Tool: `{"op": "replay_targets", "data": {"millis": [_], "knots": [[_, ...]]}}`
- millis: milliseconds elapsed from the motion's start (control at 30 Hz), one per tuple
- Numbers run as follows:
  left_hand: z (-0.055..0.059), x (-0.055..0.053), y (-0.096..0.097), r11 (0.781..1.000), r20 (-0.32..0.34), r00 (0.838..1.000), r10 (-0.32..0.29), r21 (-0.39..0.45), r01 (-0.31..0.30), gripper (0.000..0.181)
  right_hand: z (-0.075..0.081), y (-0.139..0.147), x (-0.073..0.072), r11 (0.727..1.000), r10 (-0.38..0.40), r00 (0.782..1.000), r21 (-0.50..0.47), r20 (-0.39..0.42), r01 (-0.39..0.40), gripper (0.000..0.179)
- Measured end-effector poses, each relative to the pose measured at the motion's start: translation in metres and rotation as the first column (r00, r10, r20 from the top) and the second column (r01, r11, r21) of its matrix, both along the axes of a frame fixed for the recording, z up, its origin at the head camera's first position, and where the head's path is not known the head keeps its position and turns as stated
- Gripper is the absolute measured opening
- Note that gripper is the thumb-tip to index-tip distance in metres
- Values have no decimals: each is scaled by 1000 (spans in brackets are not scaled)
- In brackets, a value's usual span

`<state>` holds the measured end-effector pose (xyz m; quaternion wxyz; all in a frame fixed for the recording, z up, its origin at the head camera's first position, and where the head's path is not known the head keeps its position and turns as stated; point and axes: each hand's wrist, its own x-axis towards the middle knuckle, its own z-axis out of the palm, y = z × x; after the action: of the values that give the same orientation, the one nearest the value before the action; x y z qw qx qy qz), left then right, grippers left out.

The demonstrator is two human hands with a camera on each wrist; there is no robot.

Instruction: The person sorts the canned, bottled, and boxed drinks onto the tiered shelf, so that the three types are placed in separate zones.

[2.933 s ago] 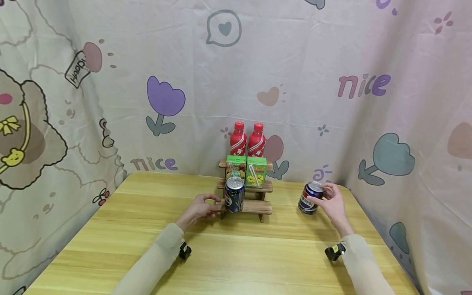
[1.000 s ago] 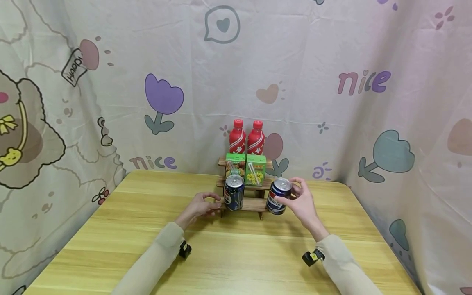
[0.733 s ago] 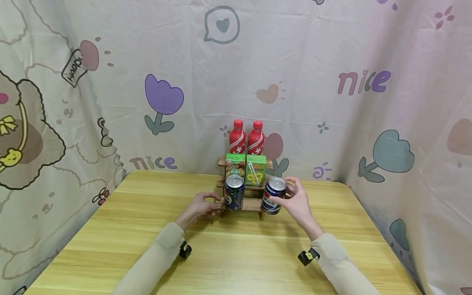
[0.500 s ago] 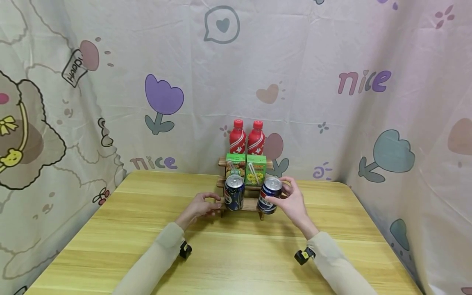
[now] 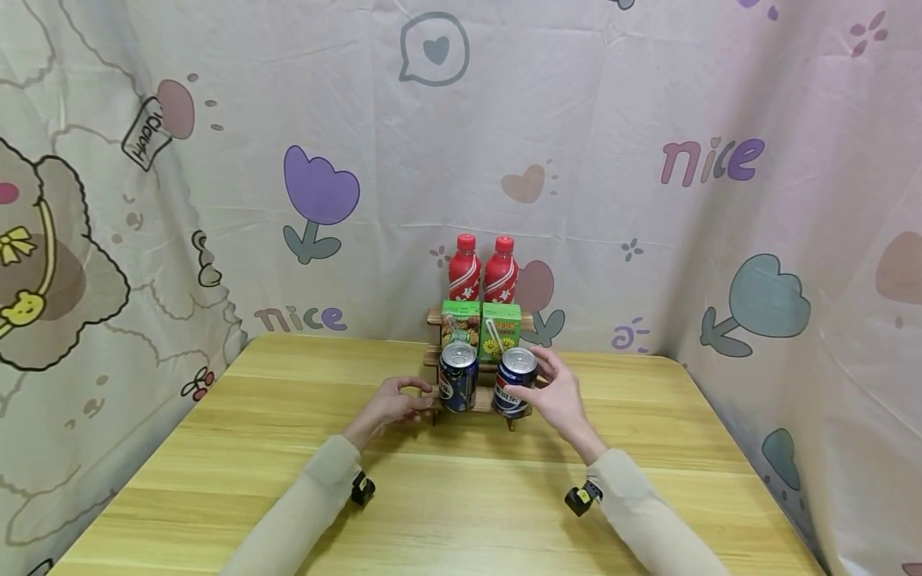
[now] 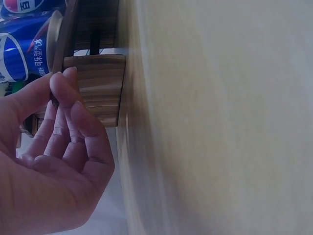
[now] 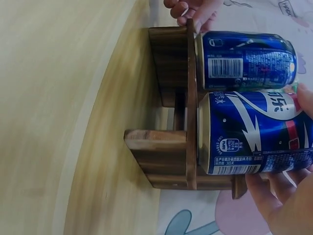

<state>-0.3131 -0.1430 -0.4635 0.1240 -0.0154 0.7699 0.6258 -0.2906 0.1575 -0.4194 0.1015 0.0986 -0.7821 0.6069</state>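
My right hand (image 5: 560, 398) grips a blue soda can (image 5: 515, 386) upright at the right end of the lowest step of a small wooden tiered rack (image 5: 484, 400). In the right wrist view its base is right at the board, with thumb and fingers on either side. A second blue soda can (image 5: 458, 378) stands on the left of that same step. My left hand (image 5: 392, 406) pinches the left end of the step board between thumb and fingertips, as the left wrist view shows.
Two green drink cartons (image 5: 461, 322) with straws stand on the middle step. Behind them are two red bottles (image 5: 464, 270) on the top step. The rack is on a wooden table (image 5: 461, 512), with a printed curtain (image 5: 432, 160) behind and at the sides.
My right hand has carried its can leftward from the right of the table to the lowest step, near the other can. My left hand stays at the rack's edge.
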Motion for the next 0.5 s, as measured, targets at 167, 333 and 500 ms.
{"op": "replay_targets", "data": {"millis": [167, 333, 500], "knots": [[0, 1, 0, 1000, -7, 1000, -9, -10, 9, 28, 2, -9, -2, 1000, 9, 1000, 2, -2, -9, 77], [0, 1, -1, 1000, -2, 1000, -12, -2, 12, 27, 1, -15, -4, 1000, 14, 1000, 14, -8, -14, 74], [1, 1, -1, 1000, -1, 1000, -13, 1, 13, 27, 2, -20, -3, 999, -7, 1000, 34, 7, 7, 75]]}}
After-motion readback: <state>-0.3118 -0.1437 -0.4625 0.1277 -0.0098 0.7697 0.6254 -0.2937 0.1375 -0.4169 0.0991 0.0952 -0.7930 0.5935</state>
